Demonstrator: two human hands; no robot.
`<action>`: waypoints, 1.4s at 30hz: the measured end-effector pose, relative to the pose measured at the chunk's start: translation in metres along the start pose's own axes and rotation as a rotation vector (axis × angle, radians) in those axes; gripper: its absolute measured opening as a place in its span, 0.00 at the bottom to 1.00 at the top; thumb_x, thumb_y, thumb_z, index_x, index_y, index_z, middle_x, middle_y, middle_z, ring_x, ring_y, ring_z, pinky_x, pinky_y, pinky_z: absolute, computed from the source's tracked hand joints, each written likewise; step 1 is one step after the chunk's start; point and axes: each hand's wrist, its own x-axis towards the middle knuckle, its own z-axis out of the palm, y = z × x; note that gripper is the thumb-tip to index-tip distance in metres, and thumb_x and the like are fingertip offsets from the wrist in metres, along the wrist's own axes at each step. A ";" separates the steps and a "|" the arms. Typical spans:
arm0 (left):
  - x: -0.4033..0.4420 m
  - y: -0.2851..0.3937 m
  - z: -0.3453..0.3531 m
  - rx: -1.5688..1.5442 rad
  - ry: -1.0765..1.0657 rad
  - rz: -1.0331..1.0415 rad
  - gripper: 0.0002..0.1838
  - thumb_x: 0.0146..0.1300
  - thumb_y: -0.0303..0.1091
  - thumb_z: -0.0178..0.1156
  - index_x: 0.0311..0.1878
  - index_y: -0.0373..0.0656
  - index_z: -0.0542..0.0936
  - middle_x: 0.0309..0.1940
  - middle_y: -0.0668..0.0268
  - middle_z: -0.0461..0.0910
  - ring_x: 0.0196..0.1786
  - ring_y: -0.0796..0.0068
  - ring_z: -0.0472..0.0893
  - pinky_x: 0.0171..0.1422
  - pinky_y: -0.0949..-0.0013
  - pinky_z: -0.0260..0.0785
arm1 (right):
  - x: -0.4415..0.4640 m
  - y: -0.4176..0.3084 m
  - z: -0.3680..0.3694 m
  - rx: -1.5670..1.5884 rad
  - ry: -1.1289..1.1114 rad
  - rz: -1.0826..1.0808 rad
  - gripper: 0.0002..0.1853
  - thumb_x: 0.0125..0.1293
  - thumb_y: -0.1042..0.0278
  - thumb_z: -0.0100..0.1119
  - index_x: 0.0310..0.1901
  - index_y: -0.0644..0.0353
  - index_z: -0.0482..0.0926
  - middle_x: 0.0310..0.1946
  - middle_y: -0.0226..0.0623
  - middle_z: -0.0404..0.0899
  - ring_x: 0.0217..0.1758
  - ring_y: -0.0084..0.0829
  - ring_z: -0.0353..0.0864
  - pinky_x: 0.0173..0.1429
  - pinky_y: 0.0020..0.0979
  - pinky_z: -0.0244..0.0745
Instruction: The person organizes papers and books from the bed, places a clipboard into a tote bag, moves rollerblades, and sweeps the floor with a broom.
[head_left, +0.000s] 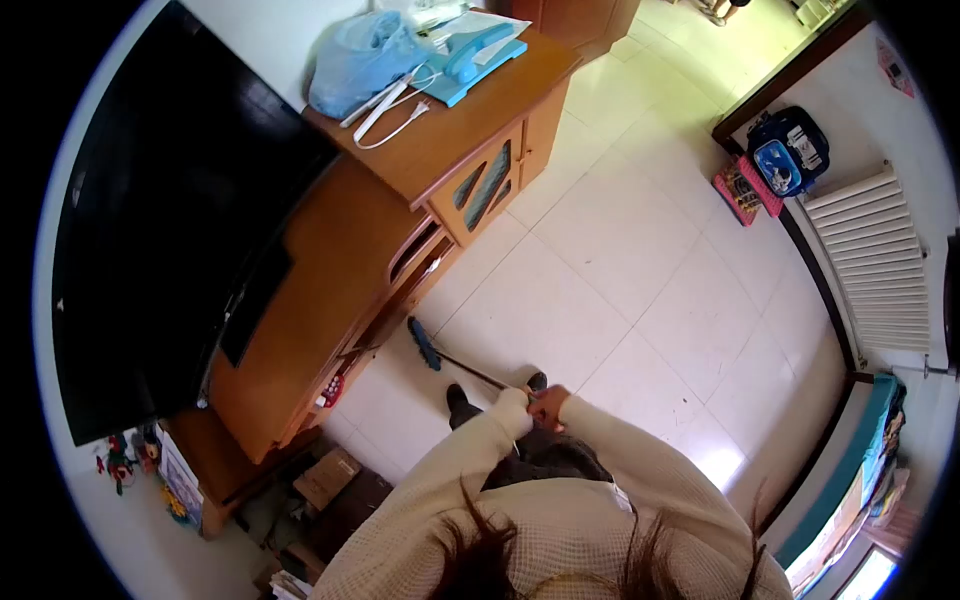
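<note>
A broom with a blue head (423, 344) touches the pale tiled floor beside the wooden TV cabinet. Its dark handle (472, 371) slants back toward my body. My right hand (548, 407) is closed round the upper end of the handle, in front of my waist. Right beside it, my left hand (526, 398) grips the same handle, with the cream sleeve covering much of it. My dark shoes (457, 397) stand just behind the broom head.
The wooden TV cabinet (330, 270) runs along the left under a large black television (170, 210). A blue telephone (475, 60) and a blue plastic bag (365, 62) lie on top. A backpack (788, 155) and a white radiator (868, 265) line the right wall. Cardboard boxes (327, 477) sit lower left.
</note>
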 end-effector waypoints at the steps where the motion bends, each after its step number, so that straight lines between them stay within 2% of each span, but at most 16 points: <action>1: 0.011 0.014 0.006 0.062 -0.008 0.018 0.08 0.42 0.31 0.54 0.15 0.39 0.67 0.14 0.64 0.66 0.20 0.69 0.69 0.28 0.67 0.66 | 0.010 -0.013 -0.019 0.353 0.010 0.436 0.05 0.42 0.68 0.54 0.17 0.59 0.72 0.10 0.32 0.68 0.06 0.25 0.62 0.09 0.28 0.58; 4: 0.054 0.049 0.045 0.245 -0.077 0.063 0.08 0.41 0.31 0.54 0.15 0.39 0.67 0.13 0.64 0.66 0.19 0.70 0.69 0.26 0.67 0.65 | 0.026 -0.029 -0.073 0.630 0.456 1.173 0.08 0.41 0.69 0.54 0.13 0.63 0.71 0.08 0.36 0.67 0.05 0.24 0.61 0.07 0.26 0.54; 10: 0.133 0.117 0.130 0.513 -0.360 0.140 0.08 0.41 0.32 0.55 0.16 0.40 0.67 0.13 0.64 0.67 0.19 0.71 0.69 0.23 0.68 0.64 | 0.037 -0.011 -0.150 0.845 0.935 1.115 0.07 0.45 0.68 0.52 0.24 0.62 0.71 0.08 0.35 0.66 0.05 0.21 0.60 0.08 0.24 0.55; 12: 0.144 0.130 0.133 0.583 -0.475 0.119 0.08 0.41 0.32 0.55 0.16 0.41 0.67 0.12 0.64 0.67 0.18 0.72 0.69 0.22 0.69 0.64 | 0.054 0.018 -0.127 0.068 1.193 1.053 0.12 0.47 0.67 0.50 0.34 0.63 0.71 0.17 0.39 0.71 0.17 0.29 0.71 0.20 0.29 0.67; 14: 0.151 0.125 0.126 0.683 -0.612 0.071 0.07 0.43 0.33 0.54 0.18 0.42 0.68 0.13 0.66 0.67 0.19 0.74 0.69 0.21 0.70 0.62 | 0.066 -0.017 -0.115 0.206 1.321 1.035 0.22 0.50 0.65 0.47 0.48 0.60 0.61 0.40 0.47 0.68 0.46 0.41 0.66 0.47 0.32 0.61; 18: 0.098 0.110 0.110 1.084 -0.562 -0.363 0.19 0.47 0.53 0.51 0.24 0.46 0.67 0.16 0.69 0.67 0.18 0.78 0.69 0.13 0.74 0.59 | 0.040 -0.006 -0.025 0.299 1.369 0.966 0.17 0.52 0.65 0.43 0.43 0.62 0.65 0.34 0.41 0.70 0.35 0.36 0.69 0.39 0.29 0.64; 20: 0.069 0.113 0.095 0.959 -0.817 -0.651 0.17 0.48 0.48 0.52 0.26 0.43 0.68 0.20 0.63 0.72 0.21 0.72 0.72 0.22 0.66 0.67 | 0.048 -0.103 -0.044 0.577 1.383 1.059 0.09 0.53 0.64 0.44 0.34 0.58 0.68 0.19 0.34 0.67 0.19 0.26 0.67 0.21 0.25 0.62; 24: -0.009 0.116 0.093 0.827 -0.412 -0.951 0.09 0.49 0.32 0.49 0.30 0.37 0.69 0.24 0.57 0.74 0.25 0.61 0.75 0.26 0.62 0.68 | 0.061 -0.183 -0.056 1.805 1.490 1.035 0.04 0.54 0.69 0.43 0.24 0.57 0.66 0.13 0.29 0.61 0.10 0.21 0.58 0.13 0.22 0.54; 26: -0.019 0.119 0.085 0.943 -0.342 -1.058 0.09 0.46 0.34 0.51 0.27 0.38 0.71 0.22 0.59 0.74 0.22 0.64 0.74 0.25 0.63 0.67 | 0.062 -0.188 -0.045 2.477 1.411 0.537 0.03 0.53 0.70 0.44 0.24 0.56 0.66 0.12 0.28 0.60 0.10 0.21 0.58 0.13 0.23 0.54; 28: 0.016 0.116 0.062 1.247 -0.450 -1.027 0.09 0.43 0.34 0.51 0.24 0.38 0.72 0.21 0.60 0.74 0.22 0.66 0.74 0.24 0.64 0.66 | 0.086 -0.151 -0.028 2.428 1.660 0.668 0.04 0.53 0.71 0.45 0.23 0.56 0.65 0.12 0.28 0.60 0.10 0.21 0.57 0.13 0.23 0.53; 31: 0.109 0.104 0.025 2.047 -0.780 -0.696 0.09 0.39 0.36 0.53 0.20 0.39 0.74 0.19 0.62 0.74 0.20 0.68 0.73 0.24 0.66 0.65 | 0.116 -0.115 -0.081 2.522 1.658 0.183 0.12 0.53 0.69 0.43 0.15 0.53 0.59 0.08 0.23 0.55 0.09 0.18 0.53 0.11 0.20 0.49; 32: 0.141 0.108 0.014 2.180 -0.725 -0.594 0.09 0.38 0.36 0.53 0.19 0.40 0.74 0.18 0.62 0.74 0.20 0.69 0.72 0.23 0.67 0.65 | 0.130 -0.109 -0.104 2.436 1.804 0.354 0.12 0.52 0.69 0.42 0.14 0.52 0.57 0.07 0.23 0.53 0.09 0.17 0.52 0.11 0.19 0.47; 34: 0.146 0.177 0.056 1.922 -0.274 -0.431 0.09 0.30 0.37 0.55 0.16 0.41 0.75 0.17 0.62 0.74 0.18 0.70 0.71 0.22 0.69 0.64 | 0.145 -0.109 -0.143 2.338 1.716 0.261 0.13 0.51 0.71 0.42 0.12 0.52 0.56 0.07 0.22 0.52 0.08 0.17 0.49 0.11 0.19 0.45; 37: 0.120 0.245 0.147 1.924 -0.572 0.064 0.10 0.33 0.40 0.51 0.09 0.44 0.74 0.14 0.61 0.73 0.20 0.69 0.73 0.27 0.70 0.67 | 0.155 -0.082 -0.185 1.969 1.755 0.331 0.06 0.51 0.73 0.43 0.22 0.54 0.59 0.09 0.24 0.54 0.08 0.16 0.52 0.10 0.20 0.44; 39: 0.139 0.250 0.178 1.407 -0.402 -0.156 0.08 0.38 0.31 0.49 0.13 0.36 0.69 0.10 0.55 0.69 0.14 0.63 0.71 0.18 0.66 0.66 | 0.147 -0.062 -0.204 1.957 1.821 0.267 0.06 0.50 0.72 0.44 0.22 0.57 0.59 0.08 0.30 0.55 0.06 0.24 0.54 0.08 0.27 0.46; 42: 0.131 0.233 0.202 1.393 -0.239 -0.112 0.10 0.47 0.30 0.42 0.19 0.33 0.60 0.08 0.57 0.63 0.08 0.62 0.66 0.10 0.61 0.62 | 0.139 -0.049 -0.191 1.988 1.875 0.189 0.07 0.51 0.71 0.46 0.22 0.58 0.59 0.09 0.29 0.54 0.07 0.22 0.53 0.09 0.25 0.46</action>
